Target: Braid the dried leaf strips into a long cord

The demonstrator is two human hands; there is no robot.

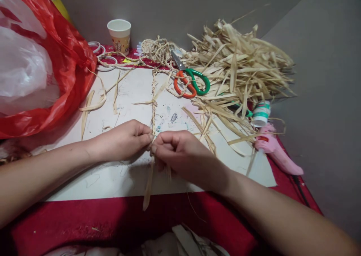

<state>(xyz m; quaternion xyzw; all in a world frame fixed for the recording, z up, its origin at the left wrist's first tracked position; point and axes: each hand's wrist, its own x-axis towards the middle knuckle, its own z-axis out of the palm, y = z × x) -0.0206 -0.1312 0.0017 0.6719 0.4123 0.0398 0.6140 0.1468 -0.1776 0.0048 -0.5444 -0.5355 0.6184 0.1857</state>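
A thin braided cord of dry straw-coloured husk (153, 98) runs down the middle of the white board (113, 184). My left hand (134, 139) pinches it from the left near its lower end. From the other side my right hand (176, 147) closes on the same spot, fingertips almost touching the left thumb. Below the fingers a flat loose husk strip (148, 190) hangs over the board's front edge. Shorter strand ends show under my right hand. How the strands cross between the fingertips is hidden.
Scissors (186, 75) with one orange and one green handle lie by a big husk pile (242, 60). Also around are a paper cup (120, 35), a red plastic bag (76, 60), a pink glue gun (278, 150), a white-and-green roll (261, 113) and coiled braid (158, 51).
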